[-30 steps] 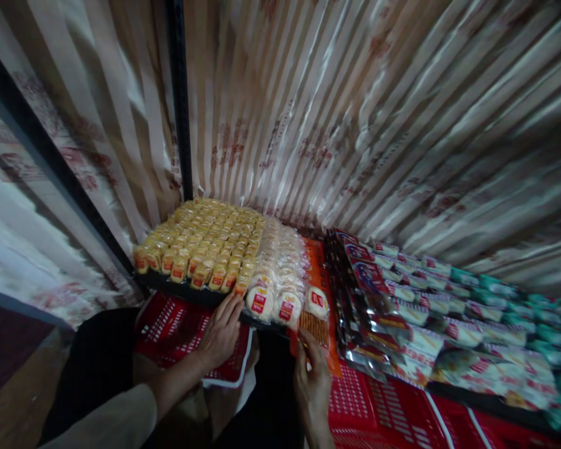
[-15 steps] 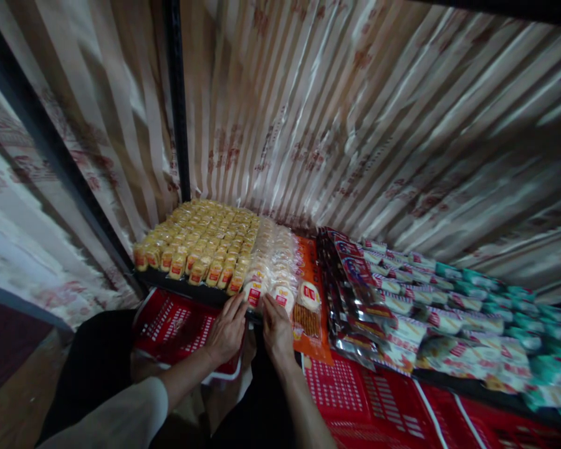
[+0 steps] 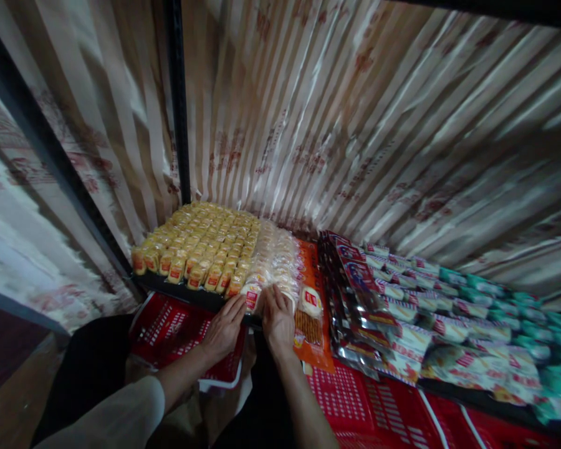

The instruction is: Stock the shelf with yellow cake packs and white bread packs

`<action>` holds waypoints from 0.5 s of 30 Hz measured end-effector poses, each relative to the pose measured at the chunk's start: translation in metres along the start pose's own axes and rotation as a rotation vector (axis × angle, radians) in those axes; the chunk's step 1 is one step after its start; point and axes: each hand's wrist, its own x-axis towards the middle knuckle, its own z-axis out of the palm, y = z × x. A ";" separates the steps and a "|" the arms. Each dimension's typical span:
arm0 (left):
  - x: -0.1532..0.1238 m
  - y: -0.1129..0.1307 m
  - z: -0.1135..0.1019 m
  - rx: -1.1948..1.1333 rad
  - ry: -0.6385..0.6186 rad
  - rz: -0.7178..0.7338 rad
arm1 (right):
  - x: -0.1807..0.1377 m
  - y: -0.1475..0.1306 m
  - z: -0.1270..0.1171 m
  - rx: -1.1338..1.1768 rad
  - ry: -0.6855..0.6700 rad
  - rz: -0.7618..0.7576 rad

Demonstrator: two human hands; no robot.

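Two rows of clear-wrapped white round snacks [image 3: 266, 249] run back across the shelf, with red labels showing at the front. My left hand [image 3: 224, 327] has its fingers closed together at the left edge of the front wrapped round snack [image 3: 251, 298]. Stretched over the front of the neighbouring row, my right hand [image 3: 279, 318] rests with its fingers on a white pack and covers most of it. To the left stand packed rows of yellow wrapped snacks [image 3: 206, 243]. An orange bag [image 3: 315, 346] with a white round snack [image 3: 310, 301] on it lies to the right.
Dark red packs [image 3: 355, 274], white striped packs [image 3: 449, 321] and green packs [image 3: 554, 380] fill the shelf rightward. Red baskets [image 3: 168, 324] sit beneath the shelf edge. A dark post [image 3: 177, 100] and a patterned curtain [image 3: 280, 125] stand behind.
My right hand has moved up and forward from the lower edge of its pack to lie over the pack's front. My left hand stays by the same row. The view has shifted slightly.
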 end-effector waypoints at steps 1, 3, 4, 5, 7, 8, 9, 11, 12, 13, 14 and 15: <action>0.000 -0.001 0.001 0.018 -0.007 0.009 | 0.005 0.000 0.000 -0.012 -0.013 -0.001; 0.000 -0.003 0.004 0.056 -0.016 0.023 | 0.013 -0.002 0.001 -0.032 -0.039 -0.017; 0.001 -0.004 0.006 0.076 -0.011 0.028 | 0.016 -0.002 0.001 -0.036 -0.047 -0.028; 0.001 -0.004 0.006 0.095 -0.001 0.033 | 0.019 -0.002 0.000 -0.037 -0.049 -0.037; 0.001 -0.003 0.007 0.127 0.017 0.043 | 0.022 -0.001 -0.001 -0.030 -0.044 -0.050; 0.001 -0.004 0.007 0.141 0.020 0.050 | 0.023 0.000 -0.001 -0.028 -0.036 -0.051; 0.001 -0.004 0.006 0.152 0.018 0.057 | 0.024 0.001 -0.002 -0.028 -0.023 -0.048; 0.001 -0.007 0.005 0.165 0.006 0.076 | 0.029 0.002 -0.002 -0.025 0.000 -0.042; 0.001 -0.008 0.004 0.167 -0.001 0.083 | 0.033 0.002 -0.002 -0.020 0.001 -0.041; 0.001 -0.010 0.004 0.167 -0.008 0.089 | 0.036 0.001 -0.001 -0.015 -0.005 -0.042; 0.001 -0.011 0.004 0.166 -0.015 0.091 | 0.040 0.000 0.000 -0.011 -0.017 -0.046; 0.001 -0.012 0.004 0.163 -0.021 0.092 | 0.044 -0.001 0.000 -0.007 -0.032 -0.054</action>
